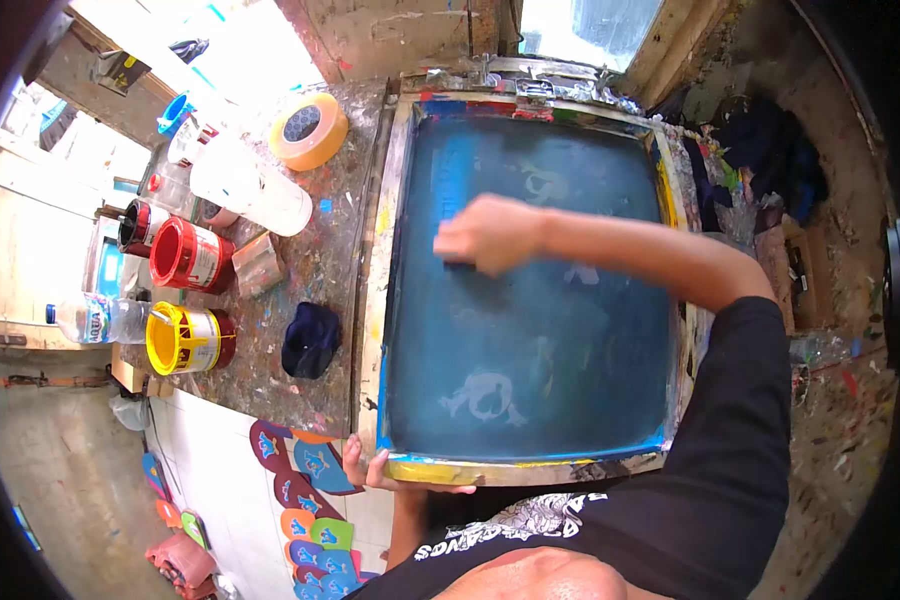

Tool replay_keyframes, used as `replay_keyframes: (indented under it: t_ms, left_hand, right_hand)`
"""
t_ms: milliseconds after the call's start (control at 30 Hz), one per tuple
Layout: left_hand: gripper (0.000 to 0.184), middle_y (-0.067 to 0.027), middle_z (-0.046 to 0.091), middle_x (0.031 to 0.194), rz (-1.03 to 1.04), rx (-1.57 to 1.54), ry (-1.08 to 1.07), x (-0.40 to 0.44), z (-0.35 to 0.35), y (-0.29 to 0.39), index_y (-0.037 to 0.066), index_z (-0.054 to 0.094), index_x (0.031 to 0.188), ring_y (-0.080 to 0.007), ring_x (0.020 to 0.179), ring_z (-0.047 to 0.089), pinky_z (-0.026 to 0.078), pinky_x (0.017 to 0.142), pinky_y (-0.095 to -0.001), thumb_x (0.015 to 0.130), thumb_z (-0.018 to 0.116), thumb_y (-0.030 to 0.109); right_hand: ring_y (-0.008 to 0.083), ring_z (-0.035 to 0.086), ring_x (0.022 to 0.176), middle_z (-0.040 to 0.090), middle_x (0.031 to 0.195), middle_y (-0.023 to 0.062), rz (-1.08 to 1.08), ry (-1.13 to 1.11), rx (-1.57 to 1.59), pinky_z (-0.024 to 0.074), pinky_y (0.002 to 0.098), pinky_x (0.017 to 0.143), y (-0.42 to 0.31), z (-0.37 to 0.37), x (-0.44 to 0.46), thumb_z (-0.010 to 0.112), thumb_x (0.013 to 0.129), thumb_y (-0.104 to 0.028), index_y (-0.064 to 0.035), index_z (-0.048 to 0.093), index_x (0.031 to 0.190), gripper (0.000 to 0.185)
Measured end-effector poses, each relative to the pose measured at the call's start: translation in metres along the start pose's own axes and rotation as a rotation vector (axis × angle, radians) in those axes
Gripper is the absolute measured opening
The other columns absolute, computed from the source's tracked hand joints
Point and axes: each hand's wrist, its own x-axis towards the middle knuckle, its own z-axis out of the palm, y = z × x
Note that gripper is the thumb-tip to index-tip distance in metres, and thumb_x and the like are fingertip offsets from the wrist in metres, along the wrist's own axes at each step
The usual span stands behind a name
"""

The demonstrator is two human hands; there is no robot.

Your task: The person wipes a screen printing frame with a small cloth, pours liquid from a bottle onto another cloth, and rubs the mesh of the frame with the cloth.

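A silk-screen frame [373,330] with a wooden border and blue-green mesh lies in front of me, pale figure shapes showing in the mesh. My right hand [492,234] reaches across from the right, its fingers closed and pressed down on the upper left part of the mesh. A small dark wad [458,266], which looks like a rag, shows beneath the fingers; most of it is hidden. At the frame's lower left corner, my left hand [395,474] grips the wooden edge, fingers curled around it.
Left of the frame, a stained table [315,260] holds a tape roll [322,140], a red paint can [185,255], a yellow paint can [182,340], a water bottle [100,318] and a dark cloth [311,340]. Several printed cutouts [320,465] lie below.
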Motion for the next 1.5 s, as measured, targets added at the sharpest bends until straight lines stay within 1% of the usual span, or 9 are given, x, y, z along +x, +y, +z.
replay_keyframes:
  t_ms: [67, 200, 367, 533, 733, 933, 1167, 1400, 1500]
  left_hand:
    - [0.105, -0.0212, 0.038, 0.126, -0.012, -0.023, 0.025, 0.001, 0.003, 0.003, 0.008, 0.040, 0.110, -0.0399, 0.123, 0.043, 0.039, 0.104, -0.0577, 0.059, 0.056, 0.098]
    - [0.107, -0.0207, 0.037, 0.127, -0.003, -0.023, -0.066, 0.005, -0.009, 0.005, 0.007, 0.039, 0.112, -0.0400, 0.125, 0.041, 0.038, 0.104, -0.0584, 0.058, 0.056, 0.098]
    - [0.106, -0.0206, 0.037, 0.128, -0.003, -0.030, -0.017, 0.006, 0.003, 0.000, 0.008, 0.040, 0.113, -0.0400, 0.124, 0.042, 0.038, 0.105, -0.0579, 0.060, 0.056, 0.098]
    - [0.106, -0.0204, 0.037, 0.127, 0.033, -0.021, -0.009, 0.004, 0.001, 0.000, 0.008, 0.040, 0.112, -0.0398, 0.123, 0.042, 0.040, 0.104, -0.0569, 0.060, 0.056, 0.098]
    - [0.105, -0.0213, 0.038, 0.127, 0.034, -0.076, 0.107, 0.006, 0.012, 0.002, 0.008, 0.041, 0.111, -0.0405, 0.122, 0.043, 0.040, 0.102, -0.0561, 0.058, 0.059, 0.097]
    - [0.107, -0.0195, 0.038, 0.124, -0.015, -0.057, -0.056, 0.002, -0.007, 0.001, 0.010, 0.043, 0.113, -0.0409, 0.122, 0.043, 0.038, 0.104, -0.0597, 0.054, 0.063, 0.096]
    - [0.108, -0.0188, 0.038, 0.124, 0.015, -0.068, -0.028, 0.010, -0.005, 0.003, 0.009, 0.043, 0.114, -0.0409, 0.123, 0.042, 0.037, 0.104, -0.0602, 0.053, 0.063, 0.096]
    - [0.107, -0.0179, 0.039, 0.123, 0.031, -0.104, -0.015, 0.014, -0.002, 0.005, 0.008, 0.045, 0.112, -0.0403, 0.123, 0.042, 0.037, 0.103, -0.0598, 0.054, 0.064, 0.095]
    - [0.106, -0.0178, 0.039, 0.123, 0.041, -0.107, 0.002, 0.013, -0.002, 0.003, 0.008, 0.046, 0.111, -0.0404, 0.122, 0.044, 0.039, 0.101, -0.0597, 0.054, 0.064, 0.095]
  right_hand:
    - [0.0328, 0.068, 0.086, 0.063, 0.092, 0.0104, -0.048, 0.020, -0.013, 0.0566, 0.0467, 0.070, 0.011, 0.006, -0.002, 0.058, 0.081, -0.013, -0.0098, 0.055, 0.097, 0.018]
    - [0.0354, 0.069, 0.089, 0.068, 0.102, 0.0110, 0.541, 0.076, -0.155, 0.0551, 0.0490, 0.070, 0.103, -0.012, 0.006, 0.059, 0.081, -0.011, -0.0116, 0.060, 0.104, 0.023]
    - [0.0346, 0.069, 0.088, 0.069, 0.095, 0.0120, 0.204, 0.042, -0.127, 0.0544, 0.0485, 0.068, 0.064, -0.004, 0.019, 0.059, 0.082, -0.013, -0.0104, 0.061, 0.099, 0.018]
    - [0.0347, 0.069, 0.087, 0.067, 0.095, 0.0116, 0.497, 0.224, -0.250, 0.0549, 0.0478, 0.069, 0.126, 0.003, 0.021, 0.059, 0.080, -0.010, -0.0111, 0.061, 0.101, 0.021]
    - [0.0341, 0.064, 0.086, 0.060, 0.089, 0.0094, -0.056, 0.131, 0.151, 0.0541, 0.0454, 0.073, 0.018, 0.003, 0.016, 0.061, 0.068, -0.007, -0.0108, 0.057, 0.091, 0.023]
    - [0.0369, 0.063, 0.099, 0.066, 0.100, 0.0150, 0.477, 0.376, -0.179, 0.0506, 0.0468, 0.087, 0.086, 0.009, 0.017, 0.058, 0.081, -0.015, -0.0054, 0.061, 0.098, 0.020]
    - [0.0318, 0.040, 0.138, 0.046, 0.140, 0.0184, -0.025, 0.101, 0.050, 0.0279, 0.0510, 0.116, -0.085, 0.008, -0.030, 0.057, 0.082, -0.020, -0.0027, 0.052, 0.134, 0.055]
    - [0.0358, 0.055, 0.127, 0.061, 0.129, 0.0214, 0.389, 0.562, 0.045, 0.0412, 0.0436, 0.111, 0.048, 0.019, -0.033, 0.056, 0.077, 0.002, 0.0012, 0.066, 0.116, 0.040]
    - [0.0332, 0.058, 0.123, 0.064, 0.126, 0.0180, 0.134, 0.434, 0.302, 0.0463, 0.0420, 0.108, -0.041, 0.017, -0.017, 0.059, 0.073, 0.006, -0.0003, 0.067, 0.115, 0.043]
